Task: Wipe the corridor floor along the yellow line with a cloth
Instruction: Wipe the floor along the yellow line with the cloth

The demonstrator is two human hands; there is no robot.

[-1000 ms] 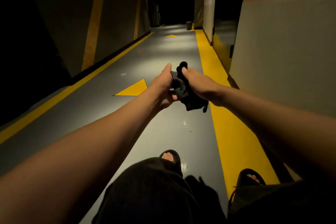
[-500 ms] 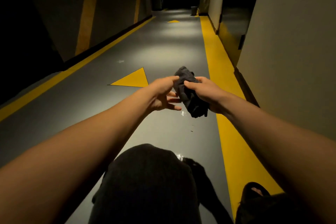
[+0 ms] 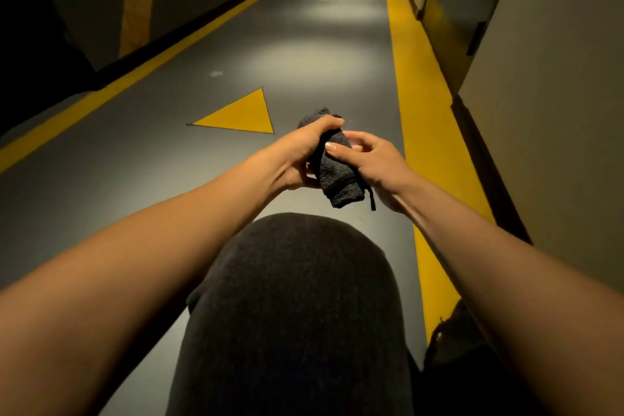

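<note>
A dark grey cloth (image 3: 334, 165) is held up in the air in front of a raised knee (image 3: 297, 280) in dark fabric, clear of the floor (image 3: 202, 162). It's bunched into a rough roll, with one end sticking up past the fingers and the hemmed end hanging down toward the knee, a thin loop dangling off that bottom edge.

The left hand (image 3: 297, 155) is wrapped around the upper part of the cloth, fingers curled over the top, so it's properly gripped there. The right hand (image 3: 368, 162) is placed on the right side of the cloth, thumb laid across the front and fingers bent around it, so the cloth is pinched from that side too. Both hands are touching it at once, nearly against each other.

The wide yellow line (image 3: 418, 132) is seen running along the right side of the corridor, beside the right wall (image 3: 547, 111), just to the right of the hands. A yellow triangle (image 3: 243, 115) is painted on the grey floor to the left of the cloth and a bit farther away, and a second one is seen far down the corridor. A thinner yellow stripe (image 3: 111, 94) is laid along the left wall.
</note>
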